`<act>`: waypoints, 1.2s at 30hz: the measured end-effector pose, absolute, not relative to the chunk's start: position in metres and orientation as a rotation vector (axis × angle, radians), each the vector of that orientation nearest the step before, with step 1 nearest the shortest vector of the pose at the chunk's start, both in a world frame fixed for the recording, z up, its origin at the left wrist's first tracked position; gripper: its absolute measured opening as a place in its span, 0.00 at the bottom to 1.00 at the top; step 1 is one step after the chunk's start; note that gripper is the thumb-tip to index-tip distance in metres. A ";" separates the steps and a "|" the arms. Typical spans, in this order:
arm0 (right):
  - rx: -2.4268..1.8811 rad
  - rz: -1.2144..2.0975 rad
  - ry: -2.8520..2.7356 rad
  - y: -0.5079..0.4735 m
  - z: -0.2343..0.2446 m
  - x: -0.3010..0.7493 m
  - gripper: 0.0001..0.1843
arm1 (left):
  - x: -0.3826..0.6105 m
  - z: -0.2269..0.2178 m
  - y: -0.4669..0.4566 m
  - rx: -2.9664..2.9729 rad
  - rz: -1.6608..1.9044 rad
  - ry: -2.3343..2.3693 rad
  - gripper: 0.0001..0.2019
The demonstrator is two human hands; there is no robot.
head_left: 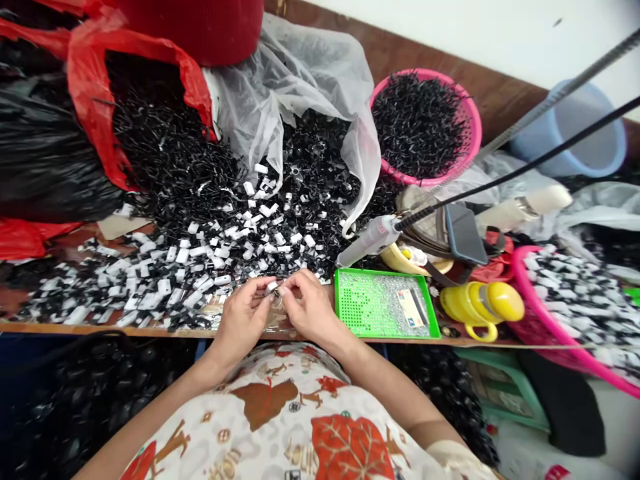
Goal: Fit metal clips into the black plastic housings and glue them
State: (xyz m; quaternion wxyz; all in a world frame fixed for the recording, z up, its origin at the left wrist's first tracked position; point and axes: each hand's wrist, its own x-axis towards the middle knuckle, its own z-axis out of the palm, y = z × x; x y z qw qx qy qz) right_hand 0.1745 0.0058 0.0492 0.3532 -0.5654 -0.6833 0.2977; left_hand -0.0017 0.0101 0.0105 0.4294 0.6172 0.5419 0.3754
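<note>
My left hand (243,316) and my right hand (309,308) meet at the table's front edge, fingers pinched together around a small white and black clip part (273,287). Both hands are closed on it. Just beyond them lies a spread of several white and black clip parts (200,257) on the wooden table (150,328). A big heap of black metal pieces (170,153) rises behind that spread.
A green perforated tray (384,303) sits right of my hands. A pink basket (470,113) of black pieces stands at the back, another pink basket (545,320) at far right. Red bag (90,87), clear plastic bag (300,73), yellow cup (480,303), grey tool with cables (370,240), blue bucket (590,127).
</note>
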 end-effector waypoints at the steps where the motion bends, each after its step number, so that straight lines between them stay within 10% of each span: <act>1: -1.469 0.775 -1.764 0.006 0.049 0.174 0.06 | -0.002 0.011 0.009 1.587 0.932 1.369 0.14; 36: -1.312 1.035 -1.297 -0.010 0.034 0.167 0.08 | 0.001 0.033 -0.007 1.259 0.888 1.307 0.15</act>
